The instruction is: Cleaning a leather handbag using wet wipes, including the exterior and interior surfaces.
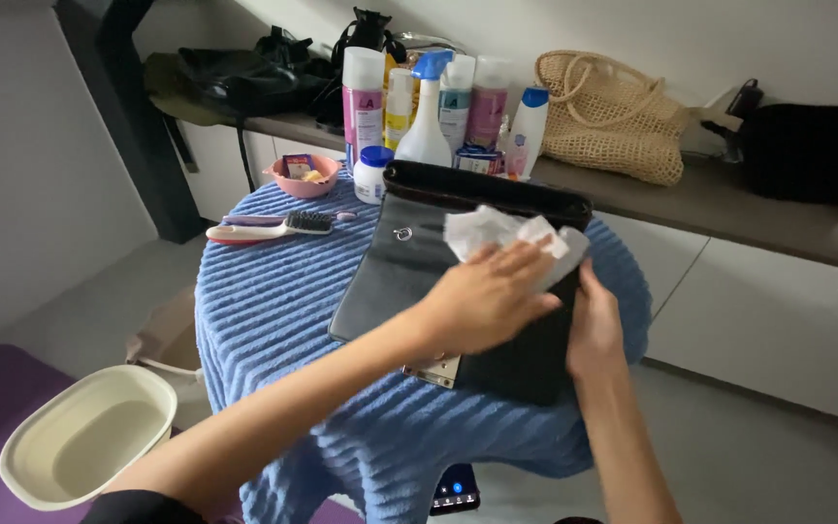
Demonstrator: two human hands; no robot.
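Near left, on the floor: a cream basin (pixel 87 448). A phone (pixel 456 488) lies under the near edge of the table.

Centre: a round table draped in a blue towel (pixel 273 311). On it lies a black bag (pixel 458 281), flat, its far rim raised.

The left hand (pixel 487 296) lies palm-down on the bag, fingers extended and pressed flat onto a white wipe (pixel 501 233) — the wipe sits on the bag's far right part. The right hand (pixel 594 325) grips the bag's right edge; its fingers appear curled around the edge, but the view is blurred there.

Farther left on the towel: a brush (pixel 273 226), then a pink bowl (pixel 303 175). Behind the bag stand spray and lotion bottles (pixel 429 107). On the counter at far right — a woven bag (pixel 613 116).

Risk: the bag's near corner overhangs the table; hard pressure there could slide the bag off. A wide stroke toward the far side could topple the bottles.
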